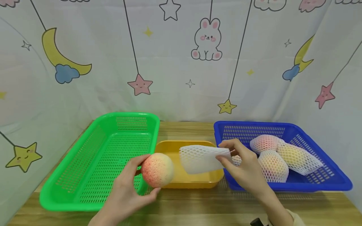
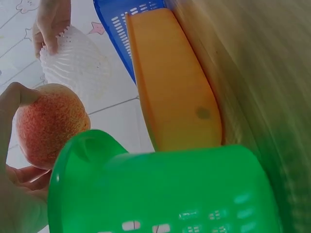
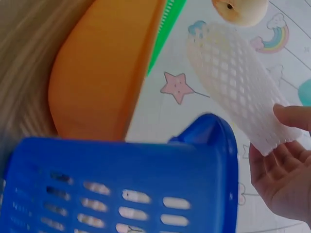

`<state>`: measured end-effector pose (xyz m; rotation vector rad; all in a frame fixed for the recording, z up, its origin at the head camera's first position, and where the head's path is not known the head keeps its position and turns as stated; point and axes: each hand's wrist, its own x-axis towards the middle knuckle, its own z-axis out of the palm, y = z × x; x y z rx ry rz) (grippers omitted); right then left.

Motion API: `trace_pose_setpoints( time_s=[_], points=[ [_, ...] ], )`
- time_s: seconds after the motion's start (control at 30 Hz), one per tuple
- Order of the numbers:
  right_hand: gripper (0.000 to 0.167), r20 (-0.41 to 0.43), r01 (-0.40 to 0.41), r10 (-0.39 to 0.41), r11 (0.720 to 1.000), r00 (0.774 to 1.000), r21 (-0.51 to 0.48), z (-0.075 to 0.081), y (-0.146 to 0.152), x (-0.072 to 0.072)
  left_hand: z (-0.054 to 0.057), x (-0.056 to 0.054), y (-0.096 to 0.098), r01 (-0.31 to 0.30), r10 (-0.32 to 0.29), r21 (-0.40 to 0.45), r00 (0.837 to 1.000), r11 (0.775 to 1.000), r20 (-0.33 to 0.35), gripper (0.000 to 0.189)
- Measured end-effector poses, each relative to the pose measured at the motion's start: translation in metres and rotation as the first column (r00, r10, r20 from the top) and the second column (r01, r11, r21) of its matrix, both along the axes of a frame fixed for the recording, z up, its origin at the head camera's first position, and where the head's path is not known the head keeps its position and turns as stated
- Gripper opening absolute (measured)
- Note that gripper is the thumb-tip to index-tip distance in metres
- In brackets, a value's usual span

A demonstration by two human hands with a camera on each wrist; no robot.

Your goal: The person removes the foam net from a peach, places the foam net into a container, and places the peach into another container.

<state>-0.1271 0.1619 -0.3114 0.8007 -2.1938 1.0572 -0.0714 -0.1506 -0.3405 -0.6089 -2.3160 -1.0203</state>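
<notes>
Starry cloth [image 1: 175,59] at the back, bare peach [image 1: 158,170] up front

At the lower left of the frame is a green basket [image 1: 118,147]. Its right rim sits close to the left hand [image 1: 124,188], so I think those knuckles should stay high. That hand holds the peach, left of the middle, with fingers and thumb around it — a soft, steady grip seems best, with no squashing.

Next comes a yellow tray [image 1: 195,184], low in the middle. Above it there's a little gap between the peach and a white foam net [image 1: 195,160], so both hands have room to move.

Further right, the right hand [image 1: 244,166] pinches the net's end. A light pinch should do — a hard tug might rip it. Near that wrist is the front rim of a blue basket [image 1: 297,187], holding wrapped fruits [image 1: 272,164]; don't snag the net there.
</notes>
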Motion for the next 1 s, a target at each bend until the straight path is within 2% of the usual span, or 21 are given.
trace_pose_setpoints(
  time_s=[0.1,0.2,0.33,0.43,0.57,0.8,1.0],
  points=[
    [0.031,-0.063,0.026,-0.026,1.000,0.998,-0.005,-0.006,-0.010,-0.003,-0.003,0.001,-0.004,-0.084,0.084,-0.002,0.996,0.996,-0.011,0.086],
    [0.031,-0.136,0.031,-0.030,1.000,0.990,0.006,-0.011,-0.020,-0.006,-0.004,0.002,-0.007,-0.170,0.170,0.009,0.985,0.985,-0.026,0.086],
    [0.029,-0.211,0.074,-0.056,0.994,0.976,0.080,-0.020,-0.033,-0.008,-0.005,0.003,-0.011,-0.244,0.245,0.033,0.969,0.969,-0.034,0.084],
    [0.025,-0.235,0.098,-0.065,0.986,0.970,0.133,-0.026,-0.043,-0.010,-0.004,0.005,-0.014,-0.298,0.298,0.042,0.954,0.954,-0.003,0.082],
    [0.026,-0.246,0.088,-0.045,0.982,0.968,0.167,-0.036,-0.055,-0.013,-0.005,0.008,-0.020,-0.378,0.377,0.020,0.924,0.925,0.065,0.080],
    [0.038,-0.345,0.156,-0.068,0.960,0.936,0.234,-0.049,-0.071,-0.020,-0.006,0.009,-0.030,-0.448,0.447,-0.029,0.882,0.894,0.149,0.076],
    [0.039,-0.326,0.168,-0.059,0.934,0.943,0.317,-0.055,-0.082,-0.024,-0.008,0.005,-0.035,-0.497,0.505,-0.088,0.847,0.863,0.166,0.073]
  ],
)
